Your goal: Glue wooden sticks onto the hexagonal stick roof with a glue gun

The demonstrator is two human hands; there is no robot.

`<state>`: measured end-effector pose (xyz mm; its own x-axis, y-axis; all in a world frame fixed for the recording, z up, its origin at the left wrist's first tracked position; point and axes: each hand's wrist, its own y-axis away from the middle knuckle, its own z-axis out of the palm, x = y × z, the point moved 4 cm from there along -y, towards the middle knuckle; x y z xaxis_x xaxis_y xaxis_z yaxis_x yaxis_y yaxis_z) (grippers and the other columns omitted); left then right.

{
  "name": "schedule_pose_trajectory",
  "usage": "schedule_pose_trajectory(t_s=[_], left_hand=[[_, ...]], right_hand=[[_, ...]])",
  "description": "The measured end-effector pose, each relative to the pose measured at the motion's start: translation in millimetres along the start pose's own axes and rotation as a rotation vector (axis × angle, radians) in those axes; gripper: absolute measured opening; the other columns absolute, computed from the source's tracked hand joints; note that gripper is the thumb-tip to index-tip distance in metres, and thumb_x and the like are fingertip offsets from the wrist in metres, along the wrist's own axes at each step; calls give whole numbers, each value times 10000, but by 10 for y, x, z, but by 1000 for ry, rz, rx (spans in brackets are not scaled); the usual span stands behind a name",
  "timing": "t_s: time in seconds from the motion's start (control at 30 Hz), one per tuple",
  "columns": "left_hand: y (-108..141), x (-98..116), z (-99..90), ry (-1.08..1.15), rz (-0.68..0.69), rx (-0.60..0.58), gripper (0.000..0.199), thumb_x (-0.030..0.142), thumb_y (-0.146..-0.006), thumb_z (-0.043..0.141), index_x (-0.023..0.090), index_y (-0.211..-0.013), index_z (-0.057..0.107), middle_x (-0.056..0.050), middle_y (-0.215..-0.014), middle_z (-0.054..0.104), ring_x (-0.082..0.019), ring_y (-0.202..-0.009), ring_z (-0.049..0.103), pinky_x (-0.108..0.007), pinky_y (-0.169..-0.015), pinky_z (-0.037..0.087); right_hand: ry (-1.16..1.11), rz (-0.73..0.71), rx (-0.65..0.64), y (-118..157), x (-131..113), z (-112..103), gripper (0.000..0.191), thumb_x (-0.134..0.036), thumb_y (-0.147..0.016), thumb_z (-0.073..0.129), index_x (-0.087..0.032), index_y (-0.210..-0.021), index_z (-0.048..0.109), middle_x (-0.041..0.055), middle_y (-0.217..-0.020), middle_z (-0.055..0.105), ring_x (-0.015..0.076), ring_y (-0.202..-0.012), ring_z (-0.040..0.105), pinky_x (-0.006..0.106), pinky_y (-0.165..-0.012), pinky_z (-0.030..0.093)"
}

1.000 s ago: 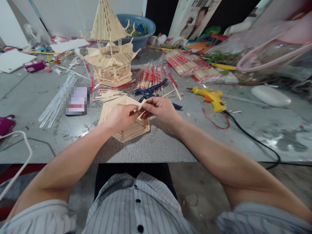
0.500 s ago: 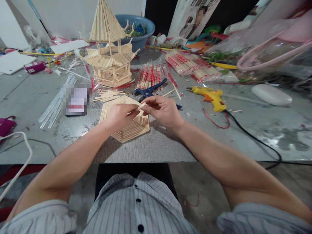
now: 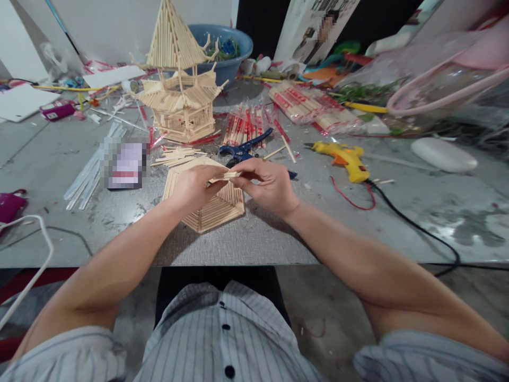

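Pinching the sticks (image 3: 231, 174), probably light, stiff and best held near their ends, the left hand (image 3: 198, 187) and right hand (image 3: 267, 183) meet above the hexagonal panel (image 3: 212, 209) on the table (image 3: 254, 245), with cutters (image 3: 242, 151) just beyond and the glue gun (image 3: 345, 159) farther right.

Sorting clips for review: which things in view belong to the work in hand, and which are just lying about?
Likely part of the work:
- short sticks, held in left hand and right hand
- six-sided stick panel
- glue gun
- blue-handled tool

Seemingly just lying about:
- blue basin
- white oval object
- purple pack
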<state>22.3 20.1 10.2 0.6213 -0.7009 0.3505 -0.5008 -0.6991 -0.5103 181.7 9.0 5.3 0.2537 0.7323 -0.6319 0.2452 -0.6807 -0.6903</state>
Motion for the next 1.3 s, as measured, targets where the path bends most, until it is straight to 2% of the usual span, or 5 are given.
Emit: schedule_pose_trajectory(t_s=[0.17, 0.37, 0.67, 0.93, 1.3], left_hand=[[-33, -75, -102, 314, -335, 149, 162, 169, -788, 555, 135, -902, 664, -66, -902, 668, -93, -667, 583, -204, -528, 448], [18, -3, 88, 1109, -863, -283, 385, 489, -846, 562, 134, -703, 611, 25, -560, 517, -29, -357, 389, -187, -314, 219], [-21, -26, 39, 1190, -782, -122, 211, 233, -803, 638, 160, -654, 508, 73, -494, 474, -19, -355, 386, -151, -327, 240], [-69, 8, -85, 536, -460, -204, 225, 190, -780, 607, 151, -576, 520, 76, -445, 432, -25, -378, 379, -182, -397, 261], [-65, -5, -55, 418, -273, -349, 165, 272, -761, 594, 133, -716, 671, 8, -639, 596, -91, -625, 509, -219, -596, 368]], right_hand=[[254, -258, 91, 23, -98, -85, 92, -227, -855, 612, -224, -916, 682, 28, -883, 711, 127, -797, 667, 244, -727, 544], [375, -405, 7, 58, -122, -72, 132, -233, -887, 570, -235, -982, 661, 35, -951, 716, 140, -843, 688, 250, -731, 560], [431, -558, -159, 87, -102, 48, 250, -141, -872, 529, -220, -1094, 613, 64, -1086, 686, 162, -970, 671, 281, -780, 565], [182, -124, -114, 18, 31, 6, 111, -186, -834, 541, -172, -884, 638, 38, -808, 682, 111, -664, 619, 241, -621, 515], [-3, 133, -212, 15, 104, 73, 188, -288, -791, 638, -155, -920, 670, 36, -792, 673, 89, -591, 555, 227, -551, 457]])
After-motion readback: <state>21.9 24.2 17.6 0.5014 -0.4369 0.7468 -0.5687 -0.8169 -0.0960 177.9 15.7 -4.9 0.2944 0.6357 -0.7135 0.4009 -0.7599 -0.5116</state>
